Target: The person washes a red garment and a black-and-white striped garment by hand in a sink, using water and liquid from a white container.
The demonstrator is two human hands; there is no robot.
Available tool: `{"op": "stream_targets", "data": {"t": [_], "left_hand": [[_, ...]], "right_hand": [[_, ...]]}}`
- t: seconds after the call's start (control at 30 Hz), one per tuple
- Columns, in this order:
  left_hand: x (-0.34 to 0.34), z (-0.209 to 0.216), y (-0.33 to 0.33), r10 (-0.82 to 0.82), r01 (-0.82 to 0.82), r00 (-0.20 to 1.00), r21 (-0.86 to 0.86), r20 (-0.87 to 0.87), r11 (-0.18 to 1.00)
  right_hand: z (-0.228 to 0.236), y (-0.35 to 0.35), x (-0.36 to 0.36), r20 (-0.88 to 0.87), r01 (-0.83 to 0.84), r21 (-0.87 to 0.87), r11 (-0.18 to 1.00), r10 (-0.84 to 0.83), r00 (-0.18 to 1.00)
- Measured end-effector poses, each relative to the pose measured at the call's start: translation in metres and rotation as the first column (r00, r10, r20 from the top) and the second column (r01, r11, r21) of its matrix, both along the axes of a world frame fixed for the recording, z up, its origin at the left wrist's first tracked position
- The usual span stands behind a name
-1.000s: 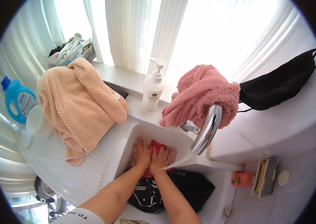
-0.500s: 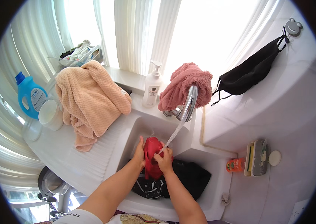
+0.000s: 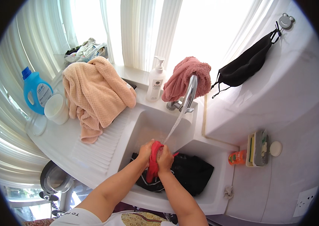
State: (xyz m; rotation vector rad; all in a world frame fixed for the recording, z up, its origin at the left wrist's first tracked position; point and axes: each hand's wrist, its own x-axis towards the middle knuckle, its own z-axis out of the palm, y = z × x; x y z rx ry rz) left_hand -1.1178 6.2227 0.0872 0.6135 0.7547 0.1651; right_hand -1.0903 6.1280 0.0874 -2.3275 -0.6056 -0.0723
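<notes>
A piece of wet red cloth (image 3: pixel 153 167) is bunched between my two hands above the sink (image 3: pixel 137 126). My left hand (image 3: pixel 145 151) grips it from the left, fingers closed. On the other side my right hand (image 3: pixel 165 160) is closed round it too. Water (image 3: pixel 174 126) runs from the chrome faucet (image 3: pixel 191 90) down onto the cloth and my hands. Beneath them, a black garment (image 3: pixel 193 173) with white markings lies in the basin. Part of the red cloth is hidden by my fingers.
Left of the basin, a peach towel (image 3: pixel 95 94) lies on the ribbed washboard counter, beside a white tub (image 3: pixel 57 109) and blue detergent bottle (image 3: pixel 37 92). A pump bottle (image 3: pixel 154 83) and pink towel (image 3: pixel 186 79) stand behind. A wall caddy (image 3: pixel 256 148) hangs at right.
My hands have drawn closer together and squeezed the red cloth into a narrower bunch. The view has shifted slightly; the water still runs.
</notes>
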Motion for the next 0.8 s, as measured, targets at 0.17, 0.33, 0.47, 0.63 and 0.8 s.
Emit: {"op": "stream_targets", "data": {"t": [0.17, 0.33, 0.47, 0.63, 0.8], "left_hand": [[0.004, -0.023, 0.01, -0.037, 0.146, 0.945, 0.318, -0.325, 0.937], [0.015, -0.02, 0.053, 0.145, 0.048, 0.963, 0.669, -0.229, 0.741], [0.033, -0.056, 0.036, 0.058, 0.495, 0.858, 0.851, -0.511, 0.176], [0.029, -0.111, 0.022, 0.033, 0.723, 0.673, 0.647, -0.739, -0.242], [0.054, -0.127, 0.03, 0.049, 0.7, 0.712, 0.703, -0.701, -0.126]], "right_hand": [[-0.024, 0.001, 0.027, -0.35, -0.044, 0.101, 0.994, 0.077, 0.934], [-0.025, -0.015, 0.101, -0.433, 0.199, 0.044, 0.979, -0.161, 0.887], [-0.032, 0.005, 0.065, -0.032, -0.082, -0.459, 0.884, 0.076, 0.997], [-0.072, 0.02, 0.055, -0.335, -0.323, -0.609, 0.724, 0.135, 0.933], [-0.097, 0.029, 0.071, -0.402, -0.391, -0.615, 0.685, 0.155, 0.903]]}}
